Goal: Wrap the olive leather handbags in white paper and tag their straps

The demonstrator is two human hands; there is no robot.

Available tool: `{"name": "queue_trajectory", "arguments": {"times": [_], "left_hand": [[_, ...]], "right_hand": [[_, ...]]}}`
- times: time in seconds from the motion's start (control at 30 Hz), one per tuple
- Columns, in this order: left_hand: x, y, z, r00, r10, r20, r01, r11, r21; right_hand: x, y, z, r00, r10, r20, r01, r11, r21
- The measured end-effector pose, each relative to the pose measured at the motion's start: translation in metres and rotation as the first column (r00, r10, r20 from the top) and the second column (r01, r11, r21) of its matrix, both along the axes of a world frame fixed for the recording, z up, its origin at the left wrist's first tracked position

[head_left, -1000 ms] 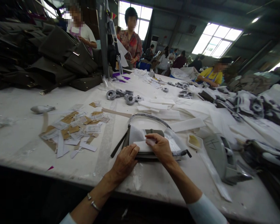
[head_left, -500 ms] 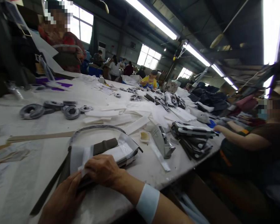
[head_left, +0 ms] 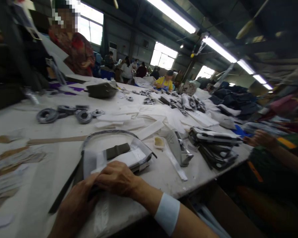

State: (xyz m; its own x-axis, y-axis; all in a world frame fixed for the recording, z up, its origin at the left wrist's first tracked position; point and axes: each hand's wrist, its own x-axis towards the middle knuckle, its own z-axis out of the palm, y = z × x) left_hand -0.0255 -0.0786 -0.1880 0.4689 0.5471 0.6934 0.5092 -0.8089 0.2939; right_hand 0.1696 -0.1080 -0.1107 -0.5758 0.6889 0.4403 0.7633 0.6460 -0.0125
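Inspecting outward, we find the right hand (head_left: pixel 118 178) pinching white wrapping (head_left: pixel 99 162); the left hand (head_left: pixel 75 201) meets it, though blur hides whether it grips. Beneath both, the bag (head_left: pixel 117 151) lies on the table (head_left: pixel 124 211). We judge that uneven pulling could crease the wrapping, and the trailing strap (head_left: pixel 65 186), beside the left hand, could catch.

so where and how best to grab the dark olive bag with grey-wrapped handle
Probably the arched handle, midway along, from the far side: it curves clear of the bag, leaving a gap, while left hand and right hand cover the near end.
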Motion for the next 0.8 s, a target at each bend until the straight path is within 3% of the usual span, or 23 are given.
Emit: {"name": "queue_trajectory", "arguments": {"times": [0.1,0.23,0.4,0.53,0.63,0.8], "left_hand": [[0.006,-0.014,0.017,0.998,0.012,-0.058,-0.008,0.998,0.07],[0.012,-0.017,0.021,0.996,0.059,-0.062,-0.055,0.996,0.074],[0.012,-0.019,0.021,0.998,-0.012,-0.06,0.016,0.998,0.055],[0.012,-0.02,0.026,0.998,-0.038,-0.046,0.041,0.998,0.057],[0.011,-0.021,0.029,0.996,-0.054,-0.065,0.058,0.997,0.055],[0.009,-0.021,0.029,0.991,-0.079,-0.105,0.083,0.996,0.03]], "right_hand": [[-0.002,-0.014,-0.002,0.98,-0.032,-0.198,0.028,0.999,-0.019],[0.001,-0.022,-0.004,0.94,0.012,-0.34,-0.023,0.999,-0.03],[-0.004,-0.028,0.001,0.947,-0.034,-0.318,0.006,0.996,-0.089],[-0.002,-0.041,0.005,0.947,-0.018,-0.321,0.0,0.998,-0.058],[0.004,-0.066,0.006,0.934,0.03,-0.356,-0.054,0.997,-0.057],[0.015,-0.111,-0.011,0.958,0.092,-0.272,-0.153,0.965,-0.213]]}}
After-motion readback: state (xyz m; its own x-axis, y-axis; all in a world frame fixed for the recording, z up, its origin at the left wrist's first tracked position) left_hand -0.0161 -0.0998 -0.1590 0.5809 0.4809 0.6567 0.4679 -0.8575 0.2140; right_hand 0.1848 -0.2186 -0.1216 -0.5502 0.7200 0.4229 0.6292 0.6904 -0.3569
